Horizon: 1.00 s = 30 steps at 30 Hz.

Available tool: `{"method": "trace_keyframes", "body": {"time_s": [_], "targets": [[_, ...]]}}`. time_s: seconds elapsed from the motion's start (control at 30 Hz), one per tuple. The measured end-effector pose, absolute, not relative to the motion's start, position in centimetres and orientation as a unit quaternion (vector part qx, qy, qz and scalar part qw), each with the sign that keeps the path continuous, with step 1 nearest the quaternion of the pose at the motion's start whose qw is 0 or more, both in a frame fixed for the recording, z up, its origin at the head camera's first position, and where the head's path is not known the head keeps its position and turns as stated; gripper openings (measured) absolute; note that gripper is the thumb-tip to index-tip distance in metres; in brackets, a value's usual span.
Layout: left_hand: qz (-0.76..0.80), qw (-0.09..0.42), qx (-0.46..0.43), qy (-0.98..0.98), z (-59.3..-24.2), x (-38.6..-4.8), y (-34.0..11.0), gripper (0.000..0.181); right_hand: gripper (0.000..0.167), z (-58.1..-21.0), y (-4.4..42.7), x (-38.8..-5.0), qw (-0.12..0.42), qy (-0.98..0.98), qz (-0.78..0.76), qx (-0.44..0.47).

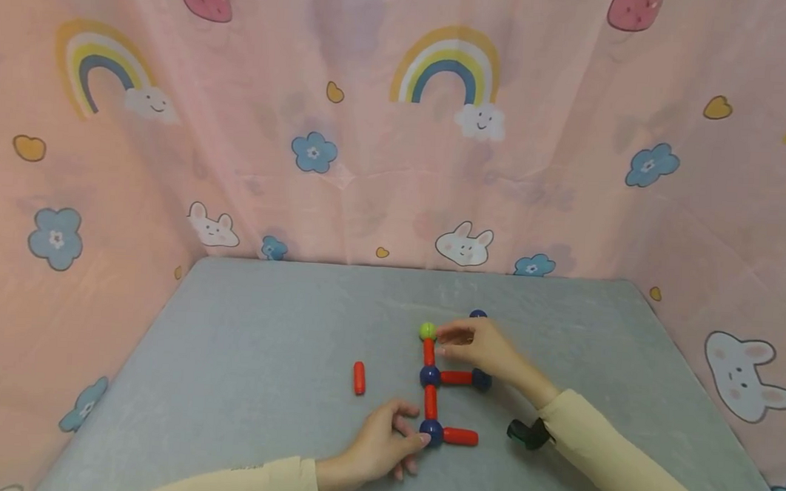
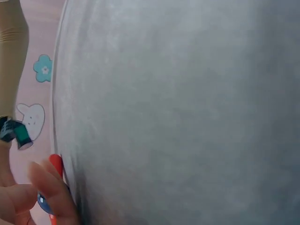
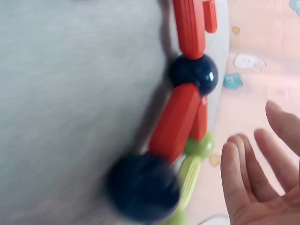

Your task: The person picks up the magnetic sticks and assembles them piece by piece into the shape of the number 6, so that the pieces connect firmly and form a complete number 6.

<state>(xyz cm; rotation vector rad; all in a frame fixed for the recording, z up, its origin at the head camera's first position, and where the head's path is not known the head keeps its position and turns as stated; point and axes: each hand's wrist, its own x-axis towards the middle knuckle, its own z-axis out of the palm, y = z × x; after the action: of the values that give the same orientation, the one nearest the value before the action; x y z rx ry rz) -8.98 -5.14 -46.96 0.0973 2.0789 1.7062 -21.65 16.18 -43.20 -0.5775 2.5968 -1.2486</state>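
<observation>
My left hand (image 1: 379, 441) is at the near end of a ball-and-rod figure, its thumb and curled fingers holding a blue ball (image 1: 431, 431). From this ball one red rod (image 1: 460, 437) points right and another red rod (image 1: 431, 402) leads to a middle blue ball (image 1: 430, 376). A further red rod (image 1: 429, 352) joins the middle ball to a green ball (image 1: 428, 331). My right hand (image 1: 481, 346) hovers beside the green ball, fingers loosely spread around nothing in the right wrist view. That view also shows a light-green rod (image 3: 189, 180) attached to the green ball.
A loose red rod (image 1: 359, 378) lies left of the figure on the grey table (image 1: 260, 357). One blue ball (image 1: 481, 379) ends the middle branch, under my right wrist. Behind my right hand, another blue ball (image 1: 478, 314) is partly hidden. A patterned pink curtain (image 1: 369, 200) surrounds the table.
</observation>
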Motion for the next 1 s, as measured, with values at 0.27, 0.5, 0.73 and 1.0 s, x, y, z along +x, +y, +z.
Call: {"method": "trace_keyframes", "body": {"time_s": [0.27,0.5,0.73,1.0], "targets": [[0.68,0.29,0.017,0.673,-47.7,-8.9,-5.6,0.038,0.028,-42.5,10.9,-23.5,0.187,0.834,-0.406,-0.323],[0.705,0.299,0.015,0.643,-47.9,-8.8,-5.8,0.035,0.026,-42.4,6.5,-24.8,0.255,0.812,-0.354,-0.387],[0.7,0.305,0.008,0.646,-48.1,-8.8,-5.8,0.035,0.026,-43.3,4.0,-25.2,0.304,0.784,-0.339,-0.423],[0.688,0.304,0.017,0.659,-48.1,-9.1,-5.6,0.032,0.025,-43.9,3.1,-25.2,0.298,0.783,-0.323,-0.441]]}}
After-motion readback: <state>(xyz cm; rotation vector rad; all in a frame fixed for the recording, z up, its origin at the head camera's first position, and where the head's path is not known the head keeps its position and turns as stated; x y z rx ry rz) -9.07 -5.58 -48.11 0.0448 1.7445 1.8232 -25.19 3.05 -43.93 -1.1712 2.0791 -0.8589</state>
